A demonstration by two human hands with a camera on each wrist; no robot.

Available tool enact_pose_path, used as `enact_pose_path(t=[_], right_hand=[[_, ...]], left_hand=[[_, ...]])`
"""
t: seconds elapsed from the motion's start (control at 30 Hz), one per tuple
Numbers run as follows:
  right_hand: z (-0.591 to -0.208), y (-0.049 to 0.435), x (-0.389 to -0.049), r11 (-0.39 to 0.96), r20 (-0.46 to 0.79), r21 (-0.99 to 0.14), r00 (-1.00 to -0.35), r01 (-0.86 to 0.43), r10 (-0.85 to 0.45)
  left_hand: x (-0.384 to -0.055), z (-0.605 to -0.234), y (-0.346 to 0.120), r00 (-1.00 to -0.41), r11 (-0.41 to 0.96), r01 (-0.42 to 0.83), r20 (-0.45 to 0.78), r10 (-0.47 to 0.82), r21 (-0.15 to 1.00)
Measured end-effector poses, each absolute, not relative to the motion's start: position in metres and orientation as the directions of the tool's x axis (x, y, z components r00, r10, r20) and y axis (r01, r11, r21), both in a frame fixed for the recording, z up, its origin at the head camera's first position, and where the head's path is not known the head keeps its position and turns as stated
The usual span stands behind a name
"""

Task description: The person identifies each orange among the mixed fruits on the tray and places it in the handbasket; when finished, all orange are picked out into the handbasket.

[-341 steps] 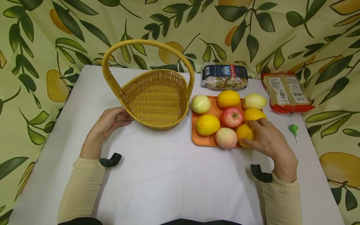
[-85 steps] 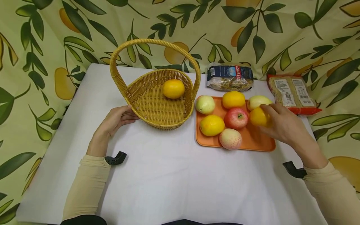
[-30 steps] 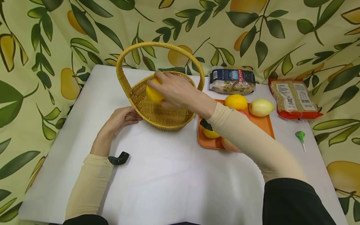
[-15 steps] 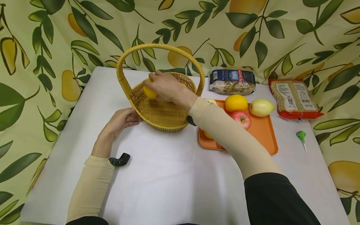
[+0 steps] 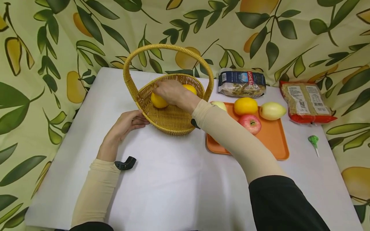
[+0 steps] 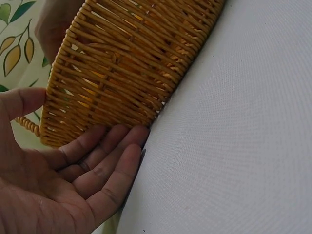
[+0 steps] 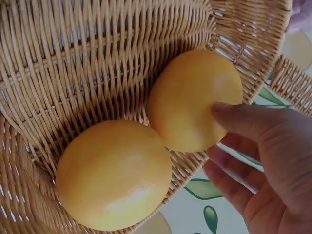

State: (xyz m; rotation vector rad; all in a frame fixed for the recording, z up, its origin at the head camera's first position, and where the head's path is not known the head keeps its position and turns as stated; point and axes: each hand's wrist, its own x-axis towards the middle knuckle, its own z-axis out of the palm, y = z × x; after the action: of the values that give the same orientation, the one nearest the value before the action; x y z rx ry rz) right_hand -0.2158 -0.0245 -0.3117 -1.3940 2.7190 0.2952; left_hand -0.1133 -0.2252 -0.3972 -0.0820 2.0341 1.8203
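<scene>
A yellow wicker basket with a tall arched handle stands at the table's left back. Inside it, my right hand holds a smooth orange-yellow fruit low by the wall. In the right wrist view the thumb lies on this fruit, the other fingers at its far side. A second fruit of the same kind lies beside it. My left hand steadies the basket from the left. In the left wrist view its loosely extended fingers touch the outer wall, the thumb at the rim.
Right of the basket, an orange tray bears a red apple, a yellow fruit and pale fruit; my right sleeve covers part. Behind lie a pasta bag and a grain bag. A green lollipop lies far right.
The basket held no fruit at first, then one. Since then my right hand has carried a second orange-yellow fruit from the tray and lowered it inside. My left hand stays at the basket.
</scene>
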Motion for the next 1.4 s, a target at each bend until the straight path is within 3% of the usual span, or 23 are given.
enact_pose_path(t=[0.9,1.13,1.4], right_hand=[[-0.311,-0.013,-0.207,0.628,-0.151,0.121,-0.639,-0.769,-0.754],[-0.3,0.008,-0.18,0.59,-0.032,0.06,-0.593,-0.805,-0.805],[-0.285,0.082,-0.134,0.503,0.257,0.02,-0.482,-0.864,-0.838]], left_hand=[[-0.113,-0.397,-0.224,-0.917,0.15,-0.306,-0.334,0.218,0.94],[-0.11,-0.401,-0.226,-0.915,0.157,-0.313,-0.341,0.213,0.937],[-0.112,-0.398,-0.224,-0.918,0.153,-0.304,-0.332,0.216,0.94]])
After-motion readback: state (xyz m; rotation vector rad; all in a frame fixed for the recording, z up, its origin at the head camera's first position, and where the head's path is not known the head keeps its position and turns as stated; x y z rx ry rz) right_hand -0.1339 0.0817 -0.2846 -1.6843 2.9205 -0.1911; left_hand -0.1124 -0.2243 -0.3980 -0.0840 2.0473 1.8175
